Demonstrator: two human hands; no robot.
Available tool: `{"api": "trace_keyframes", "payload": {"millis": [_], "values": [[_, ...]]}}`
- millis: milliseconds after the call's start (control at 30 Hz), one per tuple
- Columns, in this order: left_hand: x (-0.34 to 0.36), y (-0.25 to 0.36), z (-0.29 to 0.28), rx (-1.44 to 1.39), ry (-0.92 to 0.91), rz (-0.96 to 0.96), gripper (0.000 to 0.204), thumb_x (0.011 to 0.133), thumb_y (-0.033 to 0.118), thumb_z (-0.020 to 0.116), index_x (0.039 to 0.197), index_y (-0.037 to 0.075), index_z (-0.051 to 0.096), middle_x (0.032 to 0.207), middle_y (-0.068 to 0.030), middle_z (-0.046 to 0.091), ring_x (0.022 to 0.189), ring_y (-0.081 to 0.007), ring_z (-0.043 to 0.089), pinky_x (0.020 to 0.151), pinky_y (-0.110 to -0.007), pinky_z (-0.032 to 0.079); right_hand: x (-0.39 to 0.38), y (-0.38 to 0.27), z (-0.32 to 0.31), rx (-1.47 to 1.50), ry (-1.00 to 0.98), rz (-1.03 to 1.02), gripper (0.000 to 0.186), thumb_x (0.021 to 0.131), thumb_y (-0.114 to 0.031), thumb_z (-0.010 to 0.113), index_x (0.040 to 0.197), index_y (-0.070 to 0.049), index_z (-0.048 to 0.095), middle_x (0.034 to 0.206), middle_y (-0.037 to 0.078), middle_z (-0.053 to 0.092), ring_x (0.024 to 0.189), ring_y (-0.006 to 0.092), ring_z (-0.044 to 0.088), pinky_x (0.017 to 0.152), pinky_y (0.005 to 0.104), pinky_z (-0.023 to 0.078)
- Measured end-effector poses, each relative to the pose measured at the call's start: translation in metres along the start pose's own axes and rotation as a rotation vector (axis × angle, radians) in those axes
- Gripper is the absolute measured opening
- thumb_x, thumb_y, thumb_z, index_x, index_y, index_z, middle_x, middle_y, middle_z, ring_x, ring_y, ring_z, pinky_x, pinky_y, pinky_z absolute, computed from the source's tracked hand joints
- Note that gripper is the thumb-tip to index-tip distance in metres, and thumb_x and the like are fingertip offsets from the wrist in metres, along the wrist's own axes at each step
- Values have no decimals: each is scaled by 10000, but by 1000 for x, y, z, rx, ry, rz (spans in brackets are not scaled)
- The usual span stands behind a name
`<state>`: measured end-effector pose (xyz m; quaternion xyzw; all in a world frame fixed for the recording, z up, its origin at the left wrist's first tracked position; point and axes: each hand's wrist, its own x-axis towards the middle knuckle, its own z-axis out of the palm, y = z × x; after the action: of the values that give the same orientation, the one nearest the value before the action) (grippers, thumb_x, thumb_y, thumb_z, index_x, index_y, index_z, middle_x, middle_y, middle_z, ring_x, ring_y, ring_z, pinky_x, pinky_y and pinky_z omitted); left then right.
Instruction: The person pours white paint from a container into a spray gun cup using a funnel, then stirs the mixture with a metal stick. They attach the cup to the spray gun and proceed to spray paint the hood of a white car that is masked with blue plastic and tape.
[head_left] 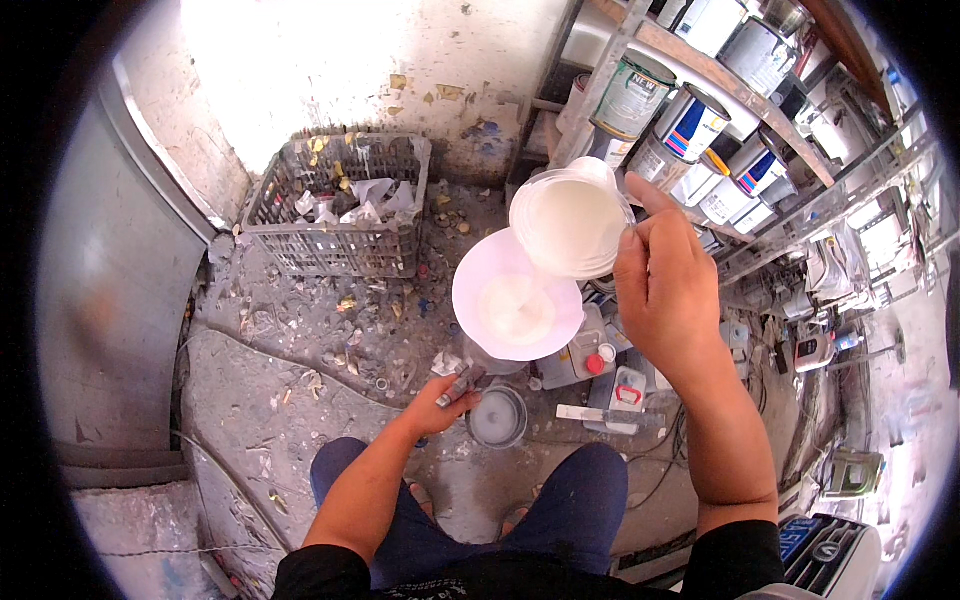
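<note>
My right hand grips the rim of a translucent plastic tub holding cream-white liquid. The tub is tilted over a pale pinkish-white bowl, overlapping its upper right edge. Pale liquid lies in the bowl, and a faint streak shows below the tub's lip. Lower down, my left hand is closed around a grey, paint-caked piece, perhaps a handle; whether it joins the bowl cannot be made out. Right beside that hand stands a round grey container on the floor.
A dark plastic crate with scraps stands against the wall. At right, a rack carries several paint cans. Jugs, a flat scraper-like tool and cables lie on the floor. A grey metal panel stands at left.
</note>
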<state>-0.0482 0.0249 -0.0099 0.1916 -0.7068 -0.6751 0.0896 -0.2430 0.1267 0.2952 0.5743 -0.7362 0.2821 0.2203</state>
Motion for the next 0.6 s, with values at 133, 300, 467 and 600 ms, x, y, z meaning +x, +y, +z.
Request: {"api": "trace_keyframes", "payload": {"millis": [133,300,467,600], "values": [[1,4,0,43,-7,-6,185,840,179,686,932,34,618,792,-7,623,731,-91,547,646,-269,465,-2,1,-1,-18,9,-13,110,843,-9,534,815,5,429,1136,254,581,757,339,624,648,362,498],[1,2,1,3,-9,-21,166,839,170,684,898,35,608,770,3,604,728,-88,536,650,-267,457,-3,2,-2,-21,28,-46,114,825,-13,546,834,8,435,1135,251,576,719,357,625,606,385,512],[2,4,1,-13,-32,-42,198,852,166,651,965,11,605,797,-45,634,754,-102,537,700,-282,455,-3,8,2,-12,72,-106,150,797,-31,569,874,14,449,1141,248,564,651,393,618,532,434,526],[2,6,2,-20,-28,-37,184,854,156,653,956,9,607,806,-37,637,763,-98,550,699,-276,463,-4,8,-1,81,31,4,133,806,-27,563,870,11,453,1111,260,577,650,389,612,569,429,512]]}}
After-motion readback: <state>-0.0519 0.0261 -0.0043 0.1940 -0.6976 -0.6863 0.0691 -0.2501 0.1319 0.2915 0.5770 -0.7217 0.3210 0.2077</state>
